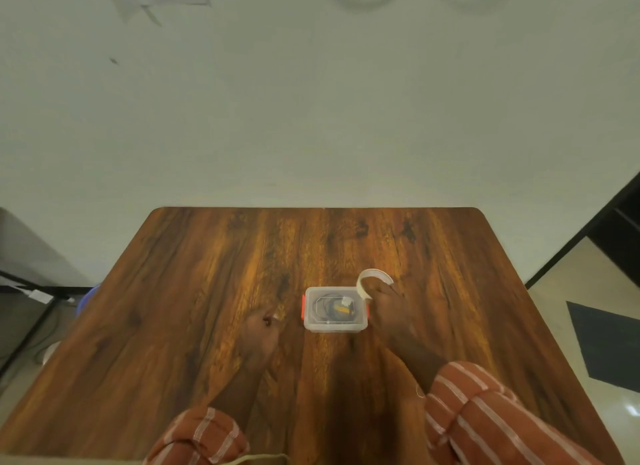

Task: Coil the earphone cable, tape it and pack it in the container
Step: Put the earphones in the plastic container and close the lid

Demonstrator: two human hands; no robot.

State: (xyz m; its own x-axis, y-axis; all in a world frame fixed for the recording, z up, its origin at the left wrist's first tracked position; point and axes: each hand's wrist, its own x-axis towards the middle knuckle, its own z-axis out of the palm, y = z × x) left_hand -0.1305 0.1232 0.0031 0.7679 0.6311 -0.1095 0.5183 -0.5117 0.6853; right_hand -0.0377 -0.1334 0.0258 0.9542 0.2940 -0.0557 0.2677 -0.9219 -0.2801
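Blurred coiled dark earphone cable [333, 308] lies inside the lidded clear plastic container [335, 309]; right hand [389, 307], beside it, grips a white tape roll [372, 281]; left hand [264, 329] curled, grip unclear.

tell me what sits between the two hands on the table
In the head view, the clear container with the coiled earphone inside lies between the left hand and the right hand.

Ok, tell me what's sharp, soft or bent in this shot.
Head view: warm glare streaks the table centre; the container and coiled earphone cable look soft, both hands blurry; wide-angle lens splays the table edges; top of the frame is smeared.
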